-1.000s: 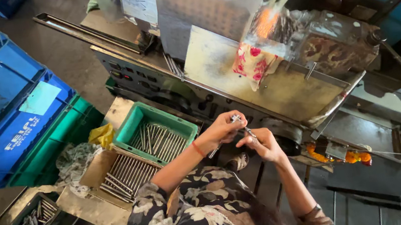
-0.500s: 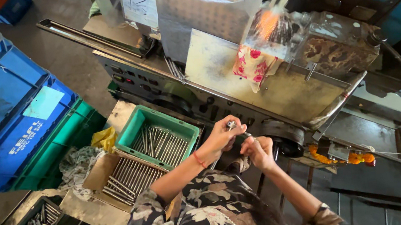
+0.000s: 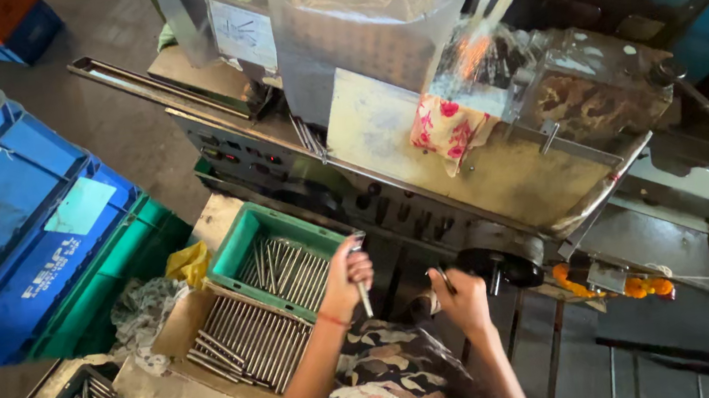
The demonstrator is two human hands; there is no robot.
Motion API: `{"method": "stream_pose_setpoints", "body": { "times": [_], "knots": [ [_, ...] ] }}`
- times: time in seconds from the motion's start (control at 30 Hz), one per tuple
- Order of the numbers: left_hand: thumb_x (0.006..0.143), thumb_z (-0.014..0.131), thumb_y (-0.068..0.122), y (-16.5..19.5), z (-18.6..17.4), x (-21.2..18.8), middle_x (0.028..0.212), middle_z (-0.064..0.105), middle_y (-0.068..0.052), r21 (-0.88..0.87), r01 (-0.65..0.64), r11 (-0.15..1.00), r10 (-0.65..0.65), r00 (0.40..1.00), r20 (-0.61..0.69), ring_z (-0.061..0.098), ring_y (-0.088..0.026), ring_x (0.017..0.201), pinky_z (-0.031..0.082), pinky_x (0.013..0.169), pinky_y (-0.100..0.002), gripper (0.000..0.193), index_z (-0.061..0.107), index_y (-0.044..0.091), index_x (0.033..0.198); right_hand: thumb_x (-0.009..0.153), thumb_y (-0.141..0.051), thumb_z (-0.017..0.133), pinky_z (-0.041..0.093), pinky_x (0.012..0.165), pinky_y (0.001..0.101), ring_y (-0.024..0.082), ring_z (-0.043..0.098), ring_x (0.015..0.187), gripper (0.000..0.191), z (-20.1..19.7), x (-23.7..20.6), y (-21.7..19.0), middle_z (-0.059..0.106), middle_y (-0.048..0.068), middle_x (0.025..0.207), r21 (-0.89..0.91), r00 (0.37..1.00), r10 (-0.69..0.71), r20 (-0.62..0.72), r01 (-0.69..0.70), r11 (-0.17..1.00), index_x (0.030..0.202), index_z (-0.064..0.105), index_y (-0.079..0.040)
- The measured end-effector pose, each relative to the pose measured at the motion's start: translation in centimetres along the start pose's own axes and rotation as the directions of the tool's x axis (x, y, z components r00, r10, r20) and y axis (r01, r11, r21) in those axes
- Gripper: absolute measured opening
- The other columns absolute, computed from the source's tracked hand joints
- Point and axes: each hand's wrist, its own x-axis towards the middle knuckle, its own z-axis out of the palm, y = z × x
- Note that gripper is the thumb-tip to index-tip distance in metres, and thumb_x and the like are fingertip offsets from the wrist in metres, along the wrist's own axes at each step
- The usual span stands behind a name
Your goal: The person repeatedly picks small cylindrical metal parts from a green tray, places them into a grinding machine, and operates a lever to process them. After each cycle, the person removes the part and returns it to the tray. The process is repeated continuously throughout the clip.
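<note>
Steel rod (image 3: 362, 276) sits upright in your left hand (image 3: 347, 273), gripped above the green tray (image 3: 239, 243) of rods; your right hand (image 3: 464, 298) pinches a thin dark tool (image 3: 445, 279).

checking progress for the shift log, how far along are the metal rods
Done: uncertain; rods lie in the green tray and the cardboard box. In hand: left hand grips one rod, right hand holds a thin dark piece. Left: cannot tell which pile waits.
</note>
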Motion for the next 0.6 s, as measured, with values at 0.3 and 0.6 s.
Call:
{"method": "stream_pose_setpoints", "body": {
  "times": [0.3, 0.6],
  "knots": [
    [0.092, 0.070, 0.035, 8.2, -7.6, -3.1, 0.052, 0.030, 0.009, -0.187, -0.435, 0.881, 0.375, 0.882, -0.287, 0.032, -0.005, 0.041, 0.032, 0.038, -0.021, 0.048, 0.036, 0.021, 0.062, 0.090, -0.021, 0.076, 0.033, 0.042, 0.0370, 0.022, 0.035, 0.042, 0.041, -0.7, 0.0, 4.4, 0.045, 0.014, 0.050, 0.034, 0.984, 0.177, -0.035, -0.176, 0.984, 0.061, 0.055, 0.000],
    [0.095, 0.067, 0.031, 8.7, 2.5, 10.3, 0.054, 0.030, 0.007, 0.021, -0.441, 0.897, 0.436, 0.878, -0.200, 0.028, -0.007, 0.041, 0.027, 0.037, -0.022, 0.038, 0.041, 0.020, 0.070, 0.093, -0.022, 0.075, 0.038, 0.047, 0.0392, 0.029, 0.048, 0.047, 0.043, -4.8, 13.0, 9.6, 0.052, 0.015, 0.058, -0.057, 0.993, 0.000, -0.117, -0.007, 0.998, 0.063, 0.052, 0.000]
  ]
}}
